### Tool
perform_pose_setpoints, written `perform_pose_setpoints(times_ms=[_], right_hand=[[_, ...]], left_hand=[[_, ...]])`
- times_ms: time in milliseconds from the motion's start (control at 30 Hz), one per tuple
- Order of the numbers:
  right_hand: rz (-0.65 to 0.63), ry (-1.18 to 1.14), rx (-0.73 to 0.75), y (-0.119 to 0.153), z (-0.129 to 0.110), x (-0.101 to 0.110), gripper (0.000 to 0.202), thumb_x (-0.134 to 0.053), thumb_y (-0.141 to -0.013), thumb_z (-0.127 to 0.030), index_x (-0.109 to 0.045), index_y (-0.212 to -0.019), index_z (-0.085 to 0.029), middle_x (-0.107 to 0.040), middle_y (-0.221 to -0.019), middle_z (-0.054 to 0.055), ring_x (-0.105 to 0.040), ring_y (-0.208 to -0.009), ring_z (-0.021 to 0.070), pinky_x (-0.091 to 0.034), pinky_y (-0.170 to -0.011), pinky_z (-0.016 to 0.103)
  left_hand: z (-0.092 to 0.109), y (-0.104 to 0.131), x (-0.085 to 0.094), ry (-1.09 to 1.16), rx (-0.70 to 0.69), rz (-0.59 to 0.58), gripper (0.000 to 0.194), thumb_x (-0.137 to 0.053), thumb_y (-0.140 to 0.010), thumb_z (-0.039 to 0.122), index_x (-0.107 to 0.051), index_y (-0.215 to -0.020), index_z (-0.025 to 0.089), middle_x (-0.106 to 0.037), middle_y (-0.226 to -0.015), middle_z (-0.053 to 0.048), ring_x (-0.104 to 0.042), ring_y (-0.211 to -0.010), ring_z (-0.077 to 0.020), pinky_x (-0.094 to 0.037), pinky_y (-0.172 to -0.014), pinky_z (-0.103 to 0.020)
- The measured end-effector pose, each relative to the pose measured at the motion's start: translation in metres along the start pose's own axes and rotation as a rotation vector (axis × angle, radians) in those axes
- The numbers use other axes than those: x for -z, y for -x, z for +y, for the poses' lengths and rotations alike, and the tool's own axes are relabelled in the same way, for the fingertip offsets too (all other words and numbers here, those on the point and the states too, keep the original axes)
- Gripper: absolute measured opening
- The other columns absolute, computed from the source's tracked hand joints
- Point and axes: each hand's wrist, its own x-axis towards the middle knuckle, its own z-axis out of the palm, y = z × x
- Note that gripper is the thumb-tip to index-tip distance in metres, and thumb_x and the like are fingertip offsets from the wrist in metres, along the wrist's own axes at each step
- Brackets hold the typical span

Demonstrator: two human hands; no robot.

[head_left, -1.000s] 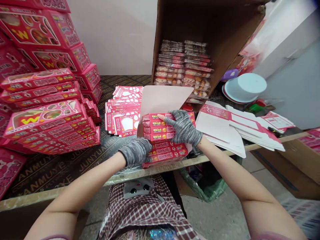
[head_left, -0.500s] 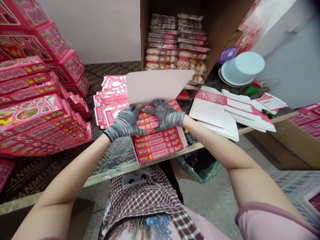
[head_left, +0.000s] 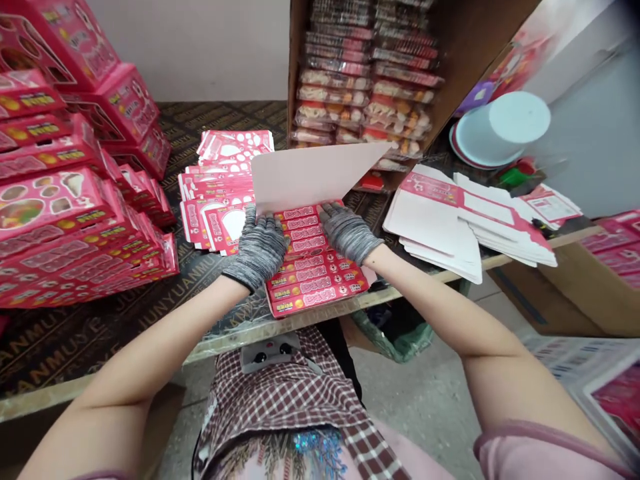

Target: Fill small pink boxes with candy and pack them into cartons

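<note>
A carton with its pale lid flap (head_left: 315, 175) raised stands at the table's front edge. Side by side inside it lie several slim pink candy boxes (head_left: 314, 265) with printed lettering. My left hand (head_left: 261, 250), in a grey knitted glove, rests along the carton's left side, fingers stretched toward the flap's base. On the right, my right hand (head_left: 349, 233), gloved alike, lies over the right ends of the boxes with its fingers extended. Both hands are open, and neither grips anything visible. My palms and fingers hide parts of the box rows.
Stacked pink boxes (head_left: 65, 233) rise at the left. Flat pink cutouts (head_left: 220, 180) lie beside the carton. Behind it, a brown box (head_left: 450, 80) holds packed sweets (head_left: 370, 100). Flattened cartons (head_left: 435, 223) and a pale blue tub (head_left: 505, 130) are at the right; a green-lined bin (head_left: 400, 343) is below.
My hands have spread apart from the middle to the carton's two sides, uncovering more of the pink boxes. The view has shifted slightly. The flap stays raised.
</note>
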Motion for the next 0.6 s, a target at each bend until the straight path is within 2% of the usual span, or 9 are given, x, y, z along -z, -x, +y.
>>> perform_pose_setpoints(times_ms=[133, 200, 267, 333, 400, 433, 500, 567, 600], right_hand=[[-0.118, -0.022, -0.048, -0.005, -0.012, -0.029, 0.056, -0.04, -0.094, -0.008, -0.051, -0.149, 0.003, -0.051, -0.152, 0.031, -0.053, -0.141, 0.0409, -0.038, -0.12, 0.063], [-0.146, -0.061, -0.028, -0.005, -0.007, -0.027, 0.053, -0.048, -0.094, -0.012, -0.057, -0.144, 0.001, -0.054, -0.15, 0.03, -0.057, -0.138, 0.0409, -0.043, -0.118, 0.06], [-0.123, -0.152, 0.029, 0.0, 0.008, -0.015, 0.045, -0.059, -0.094, -0.021, -0.066, -0.137, -0.007, -0.062, -0.145, 0.023, -0.062, -0.132, 0.0363, -0.047, -0.117, 0.053], [0.093, -0.316, 0.027, 0.009, 0.029, -0.004, 0.04, -0.063, -0.096, -0.032, -0.072, -0.129, -0.013, -0.069, -0.137, 0.017, -0.067, -0.127, 0.0302, -0.05, -0.115, 0.045], [0.434, -0.542, -0.127, 0.016, 0.048, -0.002, 0.039, -0.054, -0.102, -0.036, -0.073, -0.126, -0.011, -0.074, -0.128, 0.016, -0.072, -0.118, 0.0244, -0.054, -0.109, 0.039], [0.563, -0.652, -0.226, 0.017, 0.055, -0.007, 0.041, -0.046, -0.106, -0.035, -0.073, -0.123, -0.009, -0.077, -0.121, 0.017, -0.075, -0.11, 0.0215, -0.058, -0.103, 0.037], [0.615, -0.806, -0.356, 0.016, 0.058, -0.026, 0.056, -0.026, -0.109, -0.033, -0.073, -0.111, -0.002, -0.08, -0.107, 0.015, -0.076, -0.094, 0.0136, -0.06, -0.091, 0.027], [0.521, -0.873, -0.355, 0.013, 0.049, -0.053, 0.061, -0.02, -0.108, -0.035, -0.073, -0.094, -0.009, -0.081, -0.095, 0.01, -0.076, -0.088, 0.0122, -0.063, -0.08, 0.025], [0.469, -0.894, -0.341, 0.011, 0.042, -0.068, 0.06, -0.022, -0.108, -0.037, -0.074, -0.096, -0.011, -0.081, -0.096, 0.009, -0.076, -0.093, 0.014, -0.064, -0.082, 0.028]], left_hand=[[-0.001, -0.008, -0.025, 0.029, -0.049, -0.077, 0.036, -0.047, -0.088, 0.015, -0.077, -0.105, 0.004, -0.076, -0.105, -0.026, -0.065, -0.116, -0.0472, -0.021, -0.119, -0.078], [-0.008, -0.007, -0.022, 0.08, -0.047, -0.077, 0.029, -0.051, -0.086, 0.016, -0.079, -0.09, 0.008, -0.077, -0.093, -0.024, -0.068, -0.106, -0.045, -0.019, -0.12, -0.077], [-0.018, 0.002, -0.014, 0.247, -0.017, 0.027, 0.023, -0.057, -0.087, 0.024, -0.079, -0.085, 0.016, -0.078, -0.093, -0.018, -0.07, -0.103, -0.0398, -0.016, -0.124, -0.073], [-0.026, 0.018, -0.009, 0.415, 0.074, 0.239, 0.029, -0.054, -0.093, 0.036, -0.078, -0.1, 0.022, -0.078, -0.112, -0.012, -0.068, -0.115, -0.034, -0.02, -0.127, -0.066], [-0.026, 0.037, -0.013, 0.593, 0.278, 0.45, 0.045, -0.041, -0.101, 0.047, -0.07, -0.125, 0.022, -0.069, -0.136, -0.01, -0.06, -0.133, -0.0283, -0.028, -0.128, -0.057], [-0.023, 0.046, -0.018, 0.701, 0.4, 0.483, 0.054, -0.032, -0.104, 0.05, -0.064, -0.134, 0.02, -0.065, -0.142, -0.012, -0.055, -0.138, -0.0266, -0.033, -0.126, -0.054], [-0.009, 0.059, -0.032, 0.942, 0.573, 0.404, 0.067, -0.018, -0.105, 0.057, -0.056, -0.142, 0.016, -0.067, -0.139, -0.015, -0.057, -0.138, -0.0264, -0.044, -0.12, -0.052], [0.006, 0.067, -0.047, 1.126, 0.598, 0.185, 0.079, -0.006, -0.103, 0.063, -0.055, -0.143, 0.016, -0.072, -0.128, -0.015, -0.064, -0.129, -0.0278, -0.053, -0.111, -0.052], [0.011, 0.07, -0.053, 1.172, 0.579, 0.09, 0.084, 0.0, -0.102, 0.065, -0.055, -0.144, 0.017, -0.074, -0.123, -0.014, -0.067, -0.124, -0.0282, -0.056, -0.107, -0.052]])
